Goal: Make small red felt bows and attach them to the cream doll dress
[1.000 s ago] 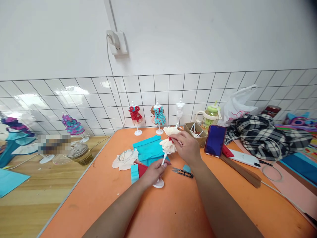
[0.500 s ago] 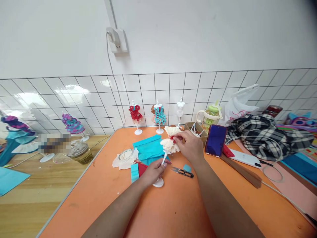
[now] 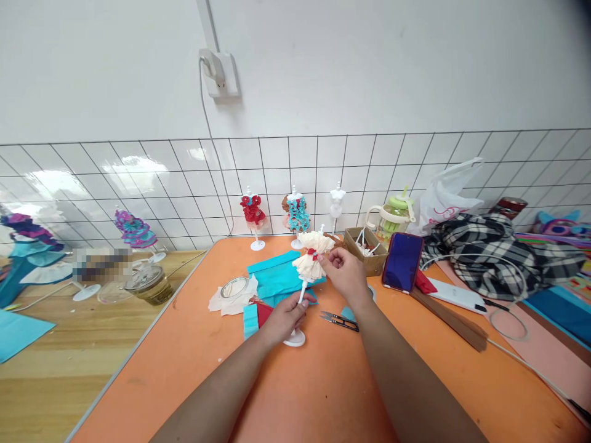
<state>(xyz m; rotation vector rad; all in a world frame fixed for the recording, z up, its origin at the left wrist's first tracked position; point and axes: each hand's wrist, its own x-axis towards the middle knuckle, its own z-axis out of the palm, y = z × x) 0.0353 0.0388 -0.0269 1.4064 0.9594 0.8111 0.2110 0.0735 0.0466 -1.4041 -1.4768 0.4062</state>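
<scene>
My left hand (image 3: 287, 317) is wrapped round the white stem of a small mannequin stand (image 3: 295, 338) at the table's middle. Cream ruffled paper (image 3: 308, 268) dresses this mannequin, with a red piece (image 3: 311, 253) at its waist. The fingers of my right hand (image 3: 341, 271) are pinched at the right side of the red piece; their tips touch it. Turquoise crepe paper (image 3: 272, 278) lies behind my left hand. Black-handled thread snips (image 3: 340, 321) rest to the right of the stand. A tape ring (image 3: 234, 287) sits on cream paper at the left.
Two dressed mannequins (image 3: 253, 212) and a bare one (image 3: 337, 202) stand by the tiled wall. Right of them are a small box (image 3: 372, 261), a green-lidded jug (image 3: 394, 216), a phone (image 3: 402, 261) and plaid cloth (image 3: 484, 252). A glass cup (image 3: 154, 286) stands on the wooden table.
The cream-dressed mannequin has tilted more upright and shifted slightly left. My right hand has moved left with it, while my left hand keeps its hold on the stem.
</scene>
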